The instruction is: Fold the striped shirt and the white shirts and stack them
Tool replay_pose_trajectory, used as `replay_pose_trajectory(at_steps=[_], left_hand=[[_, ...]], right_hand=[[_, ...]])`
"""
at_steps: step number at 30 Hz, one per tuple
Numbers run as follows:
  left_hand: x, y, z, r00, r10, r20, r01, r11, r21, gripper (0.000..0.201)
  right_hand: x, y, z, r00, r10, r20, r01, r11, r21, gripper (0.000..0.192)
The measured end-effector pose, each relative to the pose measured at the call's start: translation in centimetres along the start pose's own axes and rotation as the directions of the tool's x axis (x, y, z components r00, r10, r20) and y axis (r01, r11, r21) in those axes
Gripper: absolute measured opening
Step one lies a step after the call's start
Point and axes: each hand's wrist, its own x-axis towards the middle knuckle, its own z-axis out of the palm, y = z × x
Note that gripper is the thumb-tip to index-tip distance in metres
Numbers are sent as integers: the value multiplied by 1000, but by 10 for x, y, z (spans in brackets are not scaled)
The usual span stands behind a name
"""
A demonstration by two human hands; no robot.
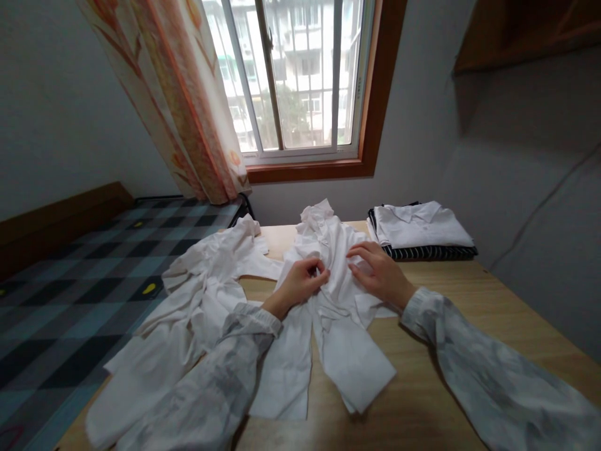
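Note:
A white shirt (pixel 328 294) lies crumpled in front of me, its collar toward the window and its lower ends spread toward me. My left hand (pixel 305 277) is over its middle, with thumb and forefinger pinched on the shirt's front. On the shirt's right side, my right hand (pixel 375 270) has its fingers curved and apart, touching or just above the cloth, with nothing gripped. To the left, another rumpled white garment (pixel 206 282) spreads over the table's left edge, partly behind my left sleeve.
A wooden table (pixel 422 376) carries the clothes. Folded garments (pixel 422 227), white over black striped, are stacked at its back right. A bed with a checked cover (pixel 94 282) adjoins the left side. Beyond are a window (pixel 300 81) and a curtain (pixel 173 94).

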Motion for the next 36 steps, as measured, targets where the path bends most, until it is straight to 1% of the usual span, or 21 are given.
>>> replay_pose_trajectory(at_steps=[1,3,4,7,11,15,18,20,23,26,28,30,31,32,34,36], left_hand=[[0,1,-1,1000,3,14,-3,1000,-21,32],[0,1,-1,1000,25,16,-24,998,-62,34],[0,0,-1,999,34,9,-33,996,-79,36],[1,-4,1,1000,11,-25,-14,991,-133,43],[2,-12,6,995,-54,-80,35,975,-221,54],[3,-17,6,984,-59,-169,27,982,-186,53],[4,-15,5,972,-54,-230,23,991,-135,53],[5,-11,4,965,-22,-261,-1,996,-85,53],[4,-5,4,962,15,-271,-16,1000,-1,52],[2,-2,6,971,-3,-238,24,996,85,40],[0,-2,6,980,25,-195,1,991,137,29],[-2,-3,6,988,79,-134,-54,982,180,20],[-2,-3,5,990,105,-100,-83,976,204,16],[-2,-3,5,989,132,-64,-113,965,235,14],[-1,-2,3,979,203,25,-200,927,316,13],[0,1,1,948,290,131,-318,859,401,12]], right_hand=[[0,7,1,999,20,-33,-21,999,-24,21],[-4,19,6,997,74,-33,-76,996,-51,31],[-8,24,10,995,101,-13,-102,993,-60,30],[-17,34,22,987,149,61,-142,985,-101,16],[-21,38,28,985,148,94,-131,978,-165,15],[-21,37,28,979,181,99,-160,969,-190,13],[-22,36,29,969,233,86,-212,956,-204,24],[-23,35,29,960,270,69,-251,945,-210,33],[-25,32,28,955,285,86,-260,939,-224,40],[-25,29,26,960,245,136,-212,953,-216,44],[-24,26,24,968,219,120,-198,967,-162,40],[-23,23,22,982,184,30,-181,980,-81,27],[-21,21,21,988,153,-31,-154,987,-47,22],[-20,19,20,990,110,-87,-113,993,-26,22],[-16,17,17,989,8,-149,-12,999,-30,31],[-13,16,17,988,-77,-132,70,996,-59,46]])
